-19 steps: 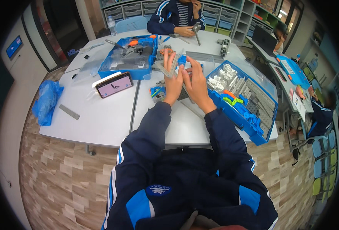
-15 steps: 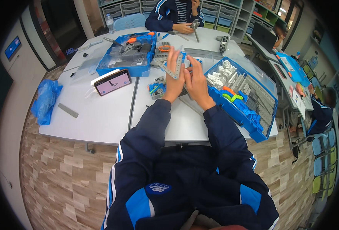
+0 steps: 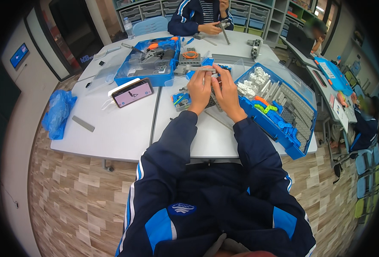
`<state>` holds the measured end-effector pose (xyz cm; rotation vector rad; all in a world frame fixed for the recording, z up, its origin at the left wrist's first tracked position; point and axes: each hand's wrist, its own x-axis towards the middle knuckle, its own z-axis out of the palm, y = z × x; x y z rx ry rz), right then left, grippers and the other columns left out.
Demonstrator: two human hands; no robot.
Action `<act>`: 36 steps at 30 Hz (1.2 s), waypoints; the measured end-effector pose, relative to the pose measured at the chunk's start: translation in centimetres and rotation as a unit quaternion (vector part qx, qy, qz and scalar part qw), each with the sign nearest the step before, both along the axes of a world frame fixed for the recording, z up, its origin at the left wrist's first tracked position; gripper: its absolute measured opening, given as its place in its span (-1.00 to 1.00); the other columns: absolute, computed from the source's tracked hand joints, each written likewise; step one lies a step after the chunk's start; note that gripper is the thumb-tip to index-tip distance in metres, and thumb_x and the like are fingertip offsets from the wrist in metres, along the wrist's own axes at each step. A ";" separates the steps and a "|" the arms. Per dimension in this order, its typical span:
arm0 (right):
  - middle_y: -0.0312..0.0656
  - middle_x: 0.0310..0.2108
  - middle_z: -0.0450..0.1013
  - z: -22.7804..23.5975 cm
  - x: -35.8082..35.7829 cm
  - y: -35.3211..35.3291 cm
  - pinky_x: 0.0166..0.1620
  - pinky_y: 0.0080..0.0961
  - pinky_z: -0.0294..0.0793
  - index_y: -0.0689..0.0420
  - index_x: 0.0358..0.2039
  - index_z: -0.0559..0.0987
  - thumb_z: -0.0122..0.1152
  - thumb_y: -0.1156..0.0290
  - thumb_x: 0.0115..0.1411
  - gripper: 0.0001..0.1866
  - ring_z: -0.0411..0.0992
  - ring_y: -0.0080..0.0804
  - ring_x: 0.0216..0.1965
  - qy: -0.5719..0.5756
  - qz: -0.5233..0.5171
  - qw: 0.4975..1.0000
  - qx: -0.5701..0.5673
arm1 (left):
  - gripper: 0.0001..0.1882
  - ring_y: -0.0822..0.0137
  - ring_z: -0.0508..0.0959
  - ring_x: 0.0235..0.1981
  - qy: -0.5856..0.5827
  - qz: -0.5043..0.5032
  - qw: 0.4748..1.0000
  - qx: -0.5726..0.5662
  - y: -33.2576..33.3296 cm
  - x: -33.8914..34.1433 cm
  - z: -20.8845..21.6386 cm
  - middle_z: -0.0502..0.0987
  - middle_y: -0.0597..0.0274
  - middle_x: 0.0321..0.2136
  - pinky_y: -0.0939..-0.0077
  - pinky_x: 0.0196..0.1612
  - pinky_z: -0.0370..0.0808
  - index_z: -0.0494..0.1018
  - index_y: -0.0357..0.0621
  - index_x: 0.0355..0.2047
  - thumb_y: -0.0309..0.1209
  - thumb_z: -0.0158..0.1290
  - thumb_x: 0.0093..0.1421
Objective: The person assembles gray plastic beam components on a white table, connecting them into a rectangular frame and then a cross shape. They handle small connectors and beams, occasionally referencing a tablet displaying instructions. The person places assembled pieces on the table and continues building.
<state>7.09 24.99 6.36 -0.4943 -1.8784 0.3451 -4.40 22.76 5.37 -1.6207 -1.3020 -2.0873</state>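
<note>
Over the near middle of the table, my left hand (image 3: 199,91) and my right hand (image 3: 226,93) are close together with their fingers bent. Their fingertips grip a grey perforated building-kit piece (image 3: 201,69), which is seen nearly edge-on. My fingers cover part of it, so its full shape is hidden. Beneath my left hand sits a small clear box (image 3: 181,100) of blue and green parts. Left of it, a phone (image 3: 133,93) with a drawing on its screen leans against a white stand. A grey perforated strip (image 3: 83,123) lies flat farther left.
To the right, an open blue case (image 3: 298,147) holds white, grey, blue and orange parts. Another blue bin (image 3: 155,80) stands beyond the phone. A blue plastic bag (image 3: 59,113) hangs at the left edge. Across the table, another person's hand (image 3: 209,28) holds a grey assembly.
The grey piece has tipped from raised and angled to nearly level and edge-on. My left fingers have curled in, and both hands' fingertips now meet on it. The whole view has shifted slightly.
</note>
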 end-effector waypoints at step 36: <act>-0.20 -0.54 0.57 -0.6 -0.1 -0.1 -0.59 -0.60 0.37 0.24 -0.08 0.49 0.12 0.44 0.41 -0.84 0.50 -0.57 -0.65 0.030 0.037 0.994 -0.102 | -0.65 0.38 0.33 -0.67 -0.017 -0.017 0.998 -0.065 0.1 -0.2 -0.5 0.39 0.18 -0.68 0.35 -0.56 0.27 0.45 -0.24 -0.48 -0.29 0.00 0.44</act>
